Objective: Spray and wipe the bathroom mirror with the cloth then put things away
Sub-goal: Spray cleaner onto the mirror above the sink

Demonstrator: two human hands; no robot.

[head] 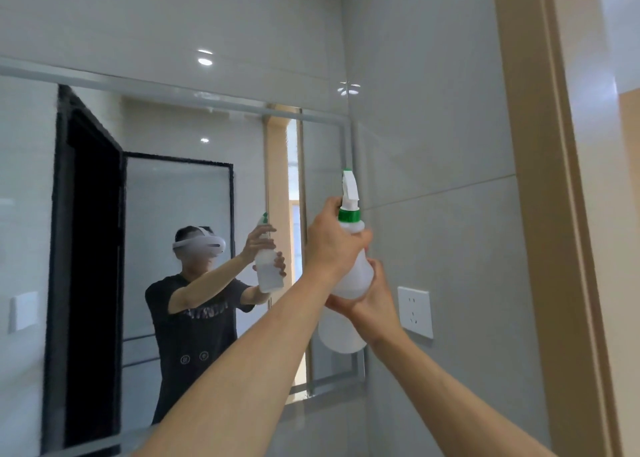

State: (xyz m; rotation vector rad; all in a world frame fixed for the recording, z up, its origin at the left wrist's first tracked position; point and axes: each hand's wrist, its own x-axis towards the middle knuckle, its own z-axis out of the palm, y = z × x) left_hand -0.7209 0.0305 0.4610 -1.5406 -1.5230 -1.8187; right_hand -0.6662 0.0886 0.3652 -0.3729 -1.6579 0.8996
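A: Bottle (353,269) up high, both hands on it, right by the mirror's (214,193) right-hand edge. Why two hands, do you reckon?

B: Looks like one steadies and one fires. The left hand (332,242) wraps the neck just under the green collar, up by the trigger. The right hand (372,300) is closed around the body lower down, taking the weight from beneath. That's my reading, anyway.

A: And the nozzle?

B: Pointing up and away from the hands, towards the glass. Held that high, I'd judge the spray is meant for the upper part, so it runs down.

A: Is a finger on the trigger?

B: Can't tell; the back of the left hand covers it. No mist visible either.

A: Cloth?

B: Nowhere in view. Neither hand holds one. Sink and counter are cut off below the forearms. Only a wall socket (415,311) sits just right of the right hand.
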